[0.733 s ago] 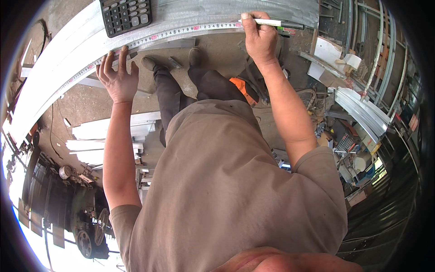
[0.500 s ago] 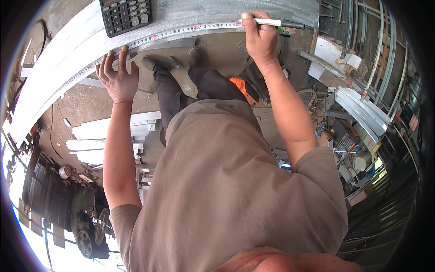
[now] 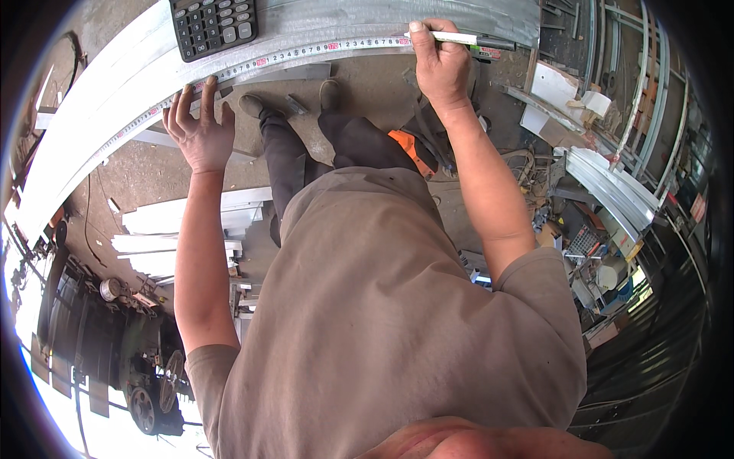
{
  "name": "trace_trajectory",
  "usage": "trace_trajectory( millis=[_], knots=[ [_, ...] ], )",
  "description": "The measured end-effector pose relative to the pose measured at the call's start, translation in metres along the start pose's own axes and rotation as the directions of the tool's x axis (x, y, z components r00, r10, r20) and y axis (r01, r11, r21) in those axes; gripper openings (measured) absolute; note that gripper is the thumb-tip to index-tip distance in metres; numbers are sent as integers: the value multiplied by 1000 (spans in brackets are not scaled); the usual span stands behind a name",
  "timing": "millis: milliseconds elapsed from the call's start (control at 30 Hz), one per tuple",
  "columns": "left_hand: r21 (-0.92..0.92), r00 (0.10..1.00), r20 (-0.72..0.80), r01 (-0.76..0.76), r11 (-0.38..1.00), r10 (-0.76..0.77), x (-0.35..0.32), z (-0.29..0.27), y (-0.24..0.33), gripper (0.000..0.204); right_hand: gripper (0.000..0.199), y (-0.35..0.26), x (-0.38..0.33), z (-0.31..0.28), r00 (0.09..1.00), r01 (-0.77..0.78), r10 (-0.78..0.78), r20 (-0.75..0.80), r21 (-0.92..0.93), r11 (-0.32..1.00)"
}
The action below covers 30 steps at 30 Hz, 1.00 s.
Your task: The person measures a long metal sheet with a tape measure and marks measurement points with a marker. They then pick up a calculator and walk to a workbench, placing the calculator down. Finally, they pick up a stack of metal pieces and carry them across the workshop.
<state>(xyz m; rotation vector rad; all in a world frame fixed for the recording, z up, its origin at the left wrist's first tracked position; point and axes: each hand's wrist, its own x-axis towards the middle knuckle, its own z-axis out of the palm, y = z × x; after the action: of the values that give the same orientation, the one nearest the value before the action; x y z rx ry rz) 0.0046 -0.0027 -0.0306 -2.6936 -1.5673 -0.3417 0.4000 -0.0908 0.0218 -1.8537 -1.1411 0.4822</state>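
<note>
A long, pale metal sheet (image 3: pixel 367 19) spans the top of the view, and a white measuring tape (image 3: pixel 310 50) runs along its near edge. My left hand (image 3: pixel 200 138) has its fingers stretched and somewhat spread, their tips resting on the tape and the sheet's edge. At the tape's right part, my right hand (image 3: pixel 443 73) is closed round a marker pen (image 3: pixel 456 37), white with a dark end pointing right. The pen's tip, by my thumb, lies close to the tape. A black calculator (image 3: pixel 212 30) lies on the sheet, beyond and right of my left hand.
White strips (image 3: pixel 191 214) are stacked on the floor at the left, near a dark machine with a wheel (image 3: pixel 144 409). An orange-and-black item (image 3: pixel 413 151) is beside my legs. Metal profiles (image 3: pixel 612 191) and clutter fill the right side.
</note>
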Motion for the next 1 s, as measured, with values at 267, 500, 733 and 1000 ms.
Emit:
trace_trajectory(
  millis=[267,500,733,1000],
  knots=[
    [7,999,41,13,1000,-14,-1,0,-1,64,31,-1,0,-1,1000,-6,6,4,-38,999],
    [-1,999,42,22,1000,-22,-2,0,0,65,28,-2,0,1,1000,-4,4,-7,-9,1000],
    [5,999,33,16,1000,-16,-2,0,-1,65,30,0,1,0,1000,-11,11,-1,-39,999],
    [7,999,29,14,1000,-14,-1,0,-1,64,32,2,0,1,1000,-19,18,-11,-36,999]
  ],
)
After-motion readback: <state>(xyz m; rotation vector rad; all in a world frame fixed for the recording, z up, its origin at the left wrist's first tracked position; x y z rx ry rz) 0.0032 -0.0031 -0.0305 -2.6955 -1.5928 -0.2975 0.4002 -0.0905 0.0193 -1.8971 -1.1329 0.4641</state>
